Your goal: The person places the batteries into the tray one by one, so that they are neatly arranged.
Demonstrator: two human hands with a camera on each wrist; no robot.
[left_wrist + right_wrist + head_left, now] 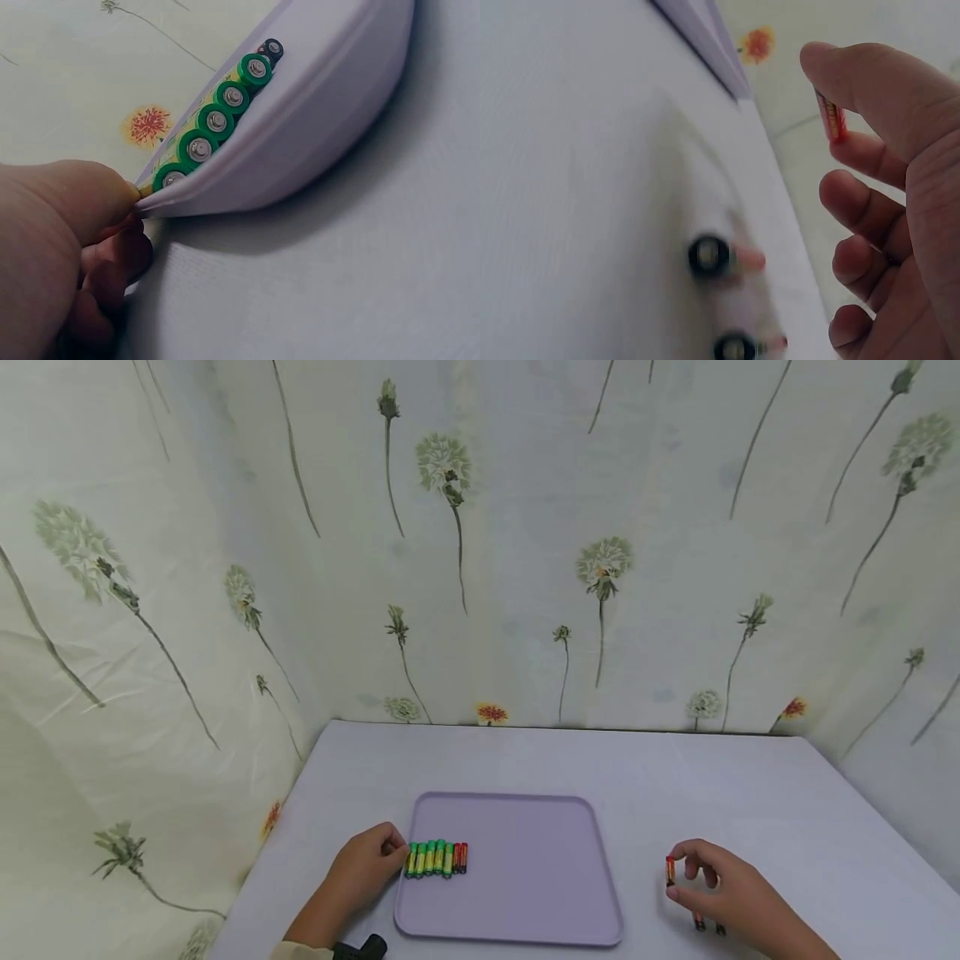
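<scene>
My left hand (367, 868) is at the left edge of a lilac tray (525, 893); its thumb lies over the rim and the other fingers curl below, gripping it. Right beside that thumb, several green-and-yellow batteries (215, 120) lie side by side on the tray, followed by two slimmer red batteries (460, 858). To the right of the tray, my right hand (723, 889) pinches a small red battery (831, 116) between thumb and index finger, above the table. Two more dark-ended batteries (709, 256) lie on the table under this hand, partly hidden by it in the head view.
The white table (675, 768) reaches back to a curtain (510, 568) printed with dandelions, which also hangs at both sides. A black object (362, 947) shows by the left wrist at the bottom edge of the head view.
</scene>
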